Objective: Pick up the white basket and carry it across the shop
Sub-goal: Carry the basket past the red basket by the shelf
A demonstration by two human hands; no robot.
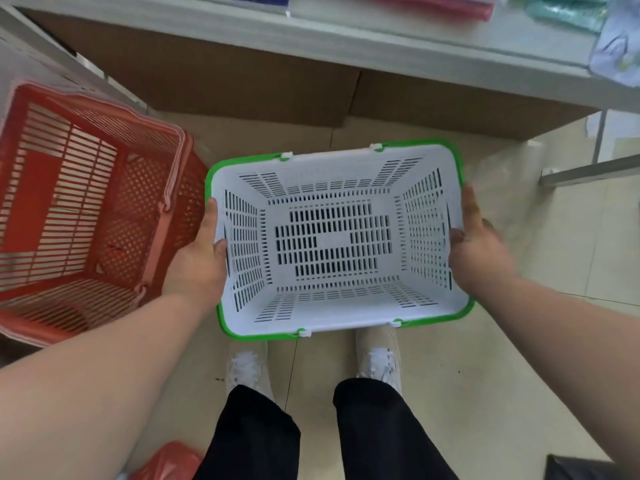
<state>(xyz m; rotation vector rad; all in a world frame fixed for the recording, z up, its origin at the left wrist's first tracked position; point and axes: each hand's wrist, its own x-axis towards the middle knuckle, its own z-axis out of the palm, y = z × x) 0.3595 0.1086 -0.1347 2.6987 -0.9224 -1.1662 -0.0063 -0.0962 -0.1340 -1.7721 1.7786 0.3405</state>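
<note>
White basket point(334, 244) clamped at both short ends, left hand point(199, 265) and right hand point(479, 251) gripping, pickup apparently done, carrying across shop left.

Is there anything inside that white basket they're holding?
No, the white basket is empty; only its slotted floor and walls show. Through the slots only darkness shows, so what lies beneath is hidden. The left hand and right hand grip its sides.
</note>
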